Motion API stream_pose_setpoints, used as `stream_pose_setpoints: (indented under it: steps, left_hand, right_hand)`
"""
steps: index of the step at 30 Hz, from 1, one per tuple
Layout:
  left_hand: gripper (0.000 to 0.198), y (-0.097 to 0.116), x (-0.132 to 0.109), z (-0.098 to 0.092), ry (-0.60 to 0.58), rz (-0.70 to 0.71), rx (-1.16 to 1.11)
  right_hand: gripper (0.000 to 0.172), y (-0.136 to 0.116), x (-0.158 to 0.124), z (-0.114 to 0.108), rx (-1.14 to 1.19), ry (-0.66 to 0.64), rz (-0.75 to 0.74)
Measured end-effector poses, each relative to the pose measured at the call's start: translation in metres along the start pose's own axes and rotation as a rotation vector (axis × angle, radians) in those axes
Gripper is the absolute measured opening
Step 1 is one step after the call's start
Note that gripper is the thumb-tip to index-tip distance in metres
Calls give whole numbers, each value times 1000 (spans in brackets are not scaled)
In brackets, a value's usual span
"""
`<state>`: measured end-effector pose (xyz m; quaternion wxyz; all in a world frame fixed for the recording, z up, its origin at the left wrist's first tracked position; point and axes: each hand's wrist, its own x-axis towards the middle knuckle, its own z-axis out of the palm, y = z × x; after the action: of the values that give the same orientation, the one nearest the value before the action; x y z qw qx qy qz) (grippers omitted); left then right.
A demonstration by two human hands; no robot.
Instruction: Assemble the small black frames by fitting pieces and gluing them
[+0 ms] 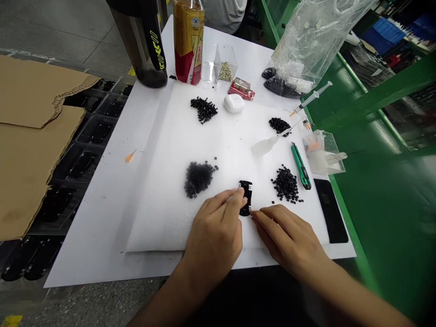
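A small flat black plastic part (245, 210) with notched edges lies on a white foam sheet (163, 218), between my two hands. My left hand (220, 222) has its fingers bent and pressed together, with the fingertips holding the part at its left and upper side. At the lower right edge of the same part, the fingers of my right hand (288, 231) come together in a pinch; whatever they hold is too small to make out. Piles of tiny black pieces lie left (198, 179) and right (286, 184) of the hands.
Farther back are two more black piles (203, 109) (279, 125), a white case (234, 103), a dropper bottle (265, 146) and a syringe (311, 97). A green utility knife (300, 165) and black phone (330, 211) lie right. Bottles (188, 43) and a plastic bag (306, 50) stand behind.
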<state>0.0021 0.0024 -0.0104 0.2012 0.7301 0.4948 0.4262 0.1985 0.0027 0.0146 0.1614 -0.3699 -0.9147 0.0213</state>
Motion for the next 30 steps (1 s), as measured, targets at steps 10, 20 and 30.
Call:
stream_pose_setpoints:
  steps: [10, 20, 30]
  left_hand:
    - [47, 1, -2, -2, -8, 24, -5]
    - [34, 3, -8, 0, 197, 77, 14]
    - [35, 1, -8, -1, 204, 61, -11]
  right_hand:
    - [14, 5, 31, -23, 306, 246, 466]
    - [8, 31, 125, 14, 280, -85, 183]
    - [6, 26, 127, 4, 243, -163, 182]
